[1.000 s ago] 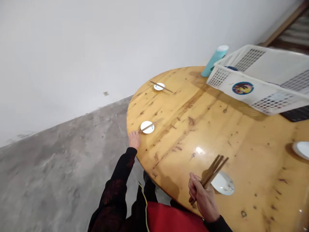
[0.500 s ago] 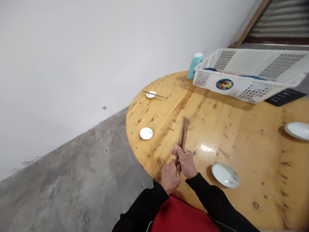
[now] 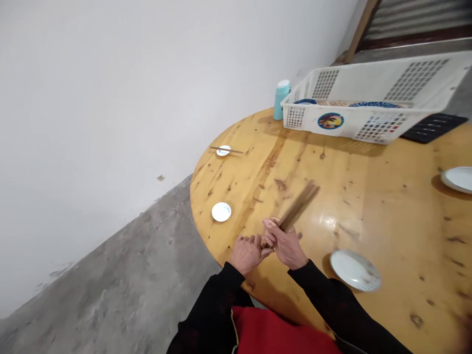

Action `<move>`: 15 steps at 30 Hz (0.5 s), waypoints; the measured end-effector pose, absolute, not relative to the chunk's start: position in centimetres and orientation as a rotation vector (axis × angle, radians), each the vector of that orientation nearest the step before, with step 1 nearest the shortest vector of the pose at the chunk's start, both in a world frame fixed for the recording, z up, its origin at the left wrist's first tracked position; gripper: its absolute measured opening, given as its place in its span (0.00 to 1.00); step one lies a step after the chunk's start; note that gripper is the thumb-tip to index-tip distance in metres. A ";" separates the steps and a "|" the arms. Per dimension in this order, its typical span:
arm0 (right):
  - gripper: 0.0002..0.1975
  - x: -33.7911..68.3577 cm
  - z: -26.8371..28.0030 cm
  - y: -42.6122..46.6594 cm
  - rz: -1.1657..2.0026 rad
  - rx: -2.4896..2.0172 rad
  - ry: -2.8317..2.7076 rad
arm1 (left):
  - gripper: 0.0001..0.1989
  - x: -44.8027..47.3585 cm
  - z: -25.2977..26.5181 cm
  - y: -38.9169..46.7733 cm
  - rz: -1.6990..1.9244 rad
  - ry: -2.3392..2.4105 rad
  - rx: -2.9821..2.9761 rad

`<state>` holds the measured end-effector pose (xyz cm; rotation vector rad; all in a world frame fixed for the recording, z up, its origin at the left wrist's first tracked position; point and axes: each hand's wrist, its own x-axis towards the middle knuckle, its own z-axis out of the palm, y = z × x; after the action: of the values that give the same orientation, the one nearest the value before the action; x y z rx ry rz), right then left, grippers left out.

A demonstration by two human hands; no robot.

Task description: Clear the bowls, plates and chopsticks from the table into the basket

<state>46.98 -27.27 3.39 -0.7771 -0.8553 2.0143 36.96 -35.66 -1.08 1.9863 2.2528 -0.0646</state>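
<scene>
A bundle of brown wooden chopsticks (image 3: 299, 206) is gripped in my right hand (image 3: 288, 246), its far ends fanned slightly and blurred, tilted up and to the right over the table. My left hand (image 3: 248, 253) is closed at the near ends of the bundle, its thumb and fingers against them. How many sticks each hand grips is hidden. To the left of my hands lies a small white dish (image 3: 221, 212). Farther back, a pair of chopsticks (image 3: 236, 151) rests across another small white dish (image 3: 223, 153). A white dish (image 3: 354, 269) sits right of my right wrist.
On the round wooden table (image 3: 368, 196), a white plastic basket (image 3: 368, 115) holding blue-patterned things stands at the back. Beside it are a turquoise bottle (image 3: 281, 101) and a black tray (image 3: 433, 129). Another dish (image 3: 459, 178) is at the right edge. A white wall (image 3: 129, 88) rises behind.
The chopstick bundle has swung from nearly straight ahead to tilted rightward. My left hand has shifted a little left, and the view has turned slightly.
</scene>
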 end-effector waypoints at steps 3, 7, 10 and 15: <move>0.34 46.0 2.0 -26.3 1.794 -0.808 -0.915 | 0.26 31.7 -0.5 -33.0 -0.155 2.094 2.014; 0.31 44.6 -1.8 -25.0 1.482 -1.010 -1.093 | 0.24 21.7 0.4 -27.3 -0.137 2.177 1.923; 0.32 43.2 -5.2 -25.1 1.272 -1.273 -1.178 | 0.19 13.4 0.7 -21.8 -0.139 2.302 1.832; 0.37 41.5 -8.7 -26.4 1.123 -1.587 -1.170 | 0.18 2.8 0.4 -12.0 -0.186 2.439 1.838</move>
<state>41.51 -26.43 -8.74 -1.5866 -1.1695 1.1225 2.76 -12.04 0.40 1.8379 2.4394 -0.1864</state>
